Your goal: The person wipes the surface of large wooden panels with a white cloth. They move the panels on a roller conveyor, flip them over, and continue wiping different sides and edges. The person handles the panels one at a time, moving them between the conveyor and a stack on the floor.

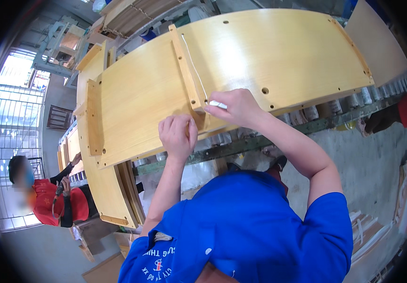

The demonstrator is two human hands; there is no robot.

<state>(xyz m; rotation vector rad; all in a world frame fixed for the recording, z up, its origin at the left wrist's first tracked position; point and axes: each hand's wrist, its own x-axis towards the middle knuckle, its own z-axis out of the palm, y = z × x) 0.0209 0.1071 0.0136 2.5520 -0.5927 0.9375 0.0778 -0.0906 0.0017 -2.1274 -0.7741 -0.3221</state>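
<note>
Pale yellow wooden panel (pixel 241 61): left hand (pixel 178 134) curled on its near edge; right hand (pixel 235 106) pinches small white piece (pixel 218 104) beside wooden batten (pixel 187 68).

Barred window (pixel 10 118); grey concrete floor (pixel 354 160)

Bright window daylight, fisheye-warped edges

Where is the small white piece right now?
In the head view, the small white piece is pinched in the right hand, at the near end of the wooden batten on the panel.
</note>
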